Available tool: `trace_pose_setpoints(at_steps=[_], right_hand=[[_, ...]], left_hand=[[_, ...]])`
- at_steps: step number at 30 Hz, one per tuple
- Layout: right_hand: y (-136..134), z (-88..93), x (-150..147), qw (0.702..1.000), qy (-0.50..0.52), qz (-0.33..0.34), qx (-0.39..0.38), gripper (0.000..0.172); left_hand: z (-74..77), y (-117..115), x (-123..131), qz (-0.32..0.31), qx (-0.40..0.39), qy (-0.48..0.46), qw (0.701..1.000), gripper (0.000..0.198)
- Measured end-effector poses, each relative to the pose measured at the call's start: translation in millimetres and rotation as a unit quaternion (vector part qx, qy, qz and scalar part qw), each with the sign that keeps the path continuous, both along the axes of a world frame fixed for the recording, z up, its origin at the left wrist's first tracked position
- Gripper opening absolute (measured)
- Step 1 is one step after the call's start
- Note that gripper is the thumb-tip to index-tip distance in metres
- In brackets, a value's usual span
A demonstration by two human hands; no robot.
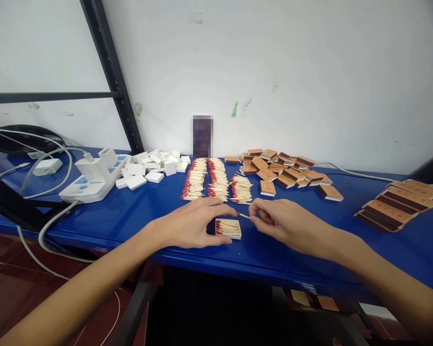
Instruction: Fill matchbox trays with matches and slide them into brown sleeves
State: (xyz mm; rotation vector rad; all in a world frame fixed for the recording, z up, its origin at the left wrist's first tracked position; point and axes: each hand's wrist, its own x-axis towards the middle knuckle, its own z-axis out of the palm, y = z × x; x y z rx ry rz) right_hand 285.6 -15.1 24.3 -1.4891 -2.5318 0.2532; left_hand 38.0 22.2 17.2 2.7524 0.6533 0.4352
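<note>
Pinching one match, the right hand should lay it parallel while the left hand clamps the tray

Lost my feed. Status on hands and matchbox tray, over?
Left hand holds matchbox tray. Right hand pinches one match. Nothing in the way.

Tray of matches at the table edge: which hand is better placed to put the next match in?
Right, probably. The right hand pinches a single match in its fingers just beside the tray, while the left hand is occupied gripping that tray on the blue table.
</note>
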Motion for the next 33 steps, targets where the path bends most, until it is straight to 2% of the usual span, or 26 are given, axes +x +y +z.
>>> trace_pose_setpoints(at_steps=[3, 5, 9, 14, 18, 26, 33], right_hand=[[-4.2, 1.4, -11.7, 1.0, 0.012, 0.001, -0.007, 0.014], [-4.2, 0.5, -20.4, 1.0, 0.007, 0.008, -0.007, 0.015], [3.4, -3.5, -26.1, 1.0, 0.001, 0.013, 0.002, 0.015], [23.6, -5.8, -3.3, 0.999, 0.011, -0.03, 0.041, 0.015], [38.0, -9.3, 10.8, 0.997, -0.026, -0.032, 0.06, 0.012], [45.8, -22.0, 8.9, 0.996, -0.036, -0.002, 0.078, 0.018], [46.9, -27.3, 12.1, 0.998, -0.017, -0.014, 0.062, 0.018]], left_hand=[[2.6, 7.8, -8.3, 0.023, 0.013, -0.016, 1.0, 0.031], [2.1, 15.4, -12.0, 0.061, 0.043, -0.011, 0.997, 0.022], [-3.7, 31.1, -11.0, 0.125, 0.111, 0.046, 0.985, 0.019], [-10.2, 38.7, -2.3, 0.14, 0.162, 0.107, 0.971, 0.021], [-10.9, 37.5, 0.3, 0.149, 0.163, 0.126, 0.967, 0.022], [-13.3, 35.3, 1.6, 0.18, 0.172, 0.132, 0.96, 0.02], [-14.1, 36.6, -0.2, 0.157, 0.155, 0.126, 0.967, 0.024]])
